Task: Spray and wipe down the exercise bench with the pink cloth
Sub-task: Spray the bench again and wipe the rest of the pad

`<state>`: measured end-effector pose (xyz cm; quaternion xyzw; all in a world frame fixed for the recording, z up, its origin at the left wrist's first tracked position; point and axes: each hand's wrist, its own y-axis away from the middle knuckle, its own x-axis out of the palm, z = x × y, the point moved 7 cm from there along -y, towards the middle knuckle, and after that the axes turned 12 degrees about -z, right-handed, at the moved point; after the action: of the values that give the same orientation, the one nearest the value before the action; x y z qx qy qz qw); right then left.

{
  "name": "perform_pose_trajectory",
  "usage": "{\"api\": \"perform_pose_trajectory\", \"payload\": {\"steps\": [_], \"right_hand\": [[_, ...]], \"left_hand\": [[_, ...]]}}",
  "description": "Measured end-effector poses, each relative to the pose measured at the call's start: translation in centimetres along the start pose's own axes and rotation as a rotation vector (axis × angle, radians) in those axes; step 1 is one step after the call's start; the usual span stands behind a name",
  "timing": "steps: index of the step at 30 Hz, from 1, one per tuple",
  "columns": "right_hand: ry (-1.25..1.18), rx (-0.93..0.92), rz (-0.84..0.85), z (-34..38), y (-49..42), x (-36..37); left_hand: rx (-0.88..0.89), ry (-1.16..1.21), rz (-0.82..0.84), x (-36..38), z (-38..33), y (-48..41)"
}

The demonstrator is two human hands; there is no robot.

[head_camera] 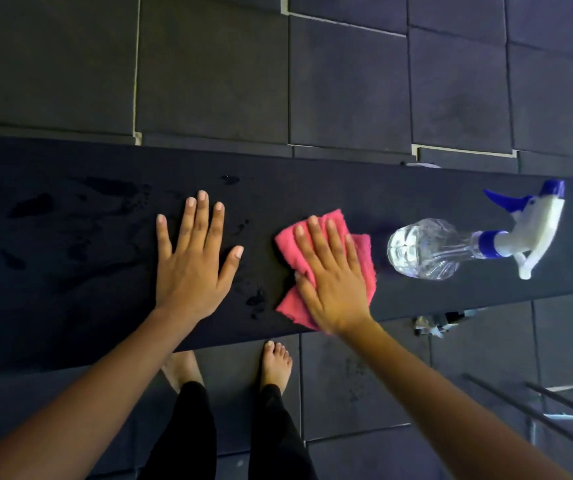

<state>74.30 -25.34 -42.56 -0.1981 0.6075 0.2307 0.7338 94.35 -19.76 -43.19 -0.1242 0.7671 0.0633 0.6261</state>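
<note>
The black exercise bench runs across the view from left to right, with wet patches and droplets on its left half. My right hand presses flat on the folded pink cloth, which lies on the bench top near the middle. My left hand rests flat on the bench with its fingers spread, just left of the cloth and holding nothing. A clear spray bottle with a white and blue trigger head lies on its side on the bench, right of the cloth.
Dark rubber floor tiles surround the bench. My bare feet stand at the bench's near edge. Metal bars show at the lower right, and part of the bench frame sticks out under its near side.
</note>
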Motion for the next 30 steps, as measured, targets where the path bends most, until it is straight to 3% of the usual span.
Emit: {"api": "perform_pose_trajectory", "payload": {"steps": [1, 4, 5, 10, 13, 15, 18, 20, 24, 25, 30], "right_hand": [[0.007, 0.016, -0.012, -1.4, 0.3, -0.2], [0.063, 0.381, -0.101, -3.9, 0.6, -0.5], [0.077, 0.428, -0.11, -3.0, 0.7, -0.3], [0.022, 0.203, -0.044, -1.9, 1.2, -0.1], [0.034, 0.463, -0.119, -4.3, 0.5, -0.4], [0.03, 0.553, -0.136, -1.7, 0.4, -0.1], [-0.02, 0.294, -0.06, 3.8, 1.7, 0.8], [-0.04, 0.199, -0.05, 3.5, 1.8, 0.8], [0.004, 0.64, -0.149, -0.1, -1.1, 0.4], [0.017, 0.67, -0.145, 0.8, -1.4, 0.5], [0.003, 0.184, -0.026, 3.9, -0.4, 1.0]], "left_hand": [[0.003, -0.002, 0.002, 0.0, 0.0, 0.0], [0.004, -0.002, 0.005, 0.1, -0.1, 0.1], [-0.003, -0.001, 0.0, 0.1, -0.1, 0.1], [-0.015, 0.005, -0.009, 0.1, -0.1, 0.1], [-0.007, -0.002, -0.008, 0.2, -0.1, 0.1], [-0.007, -0.002, -0.014, 0.3, -0.1, 0.1], [-0.012, 0.005, -0.017, 0.2, -0.2, 0.1], [-0.014, 0.009, -0.018, 0.1, 0.0, 0.1], [-0.002, 0.011, -0.011, 0.2, 0.1, 0.0], [-0.001, 0.015, -0.01, 0.3, 0.1, 0.0], [0.0, 0.021, -0.018, 0.2, 0.2, 0.0]]}}
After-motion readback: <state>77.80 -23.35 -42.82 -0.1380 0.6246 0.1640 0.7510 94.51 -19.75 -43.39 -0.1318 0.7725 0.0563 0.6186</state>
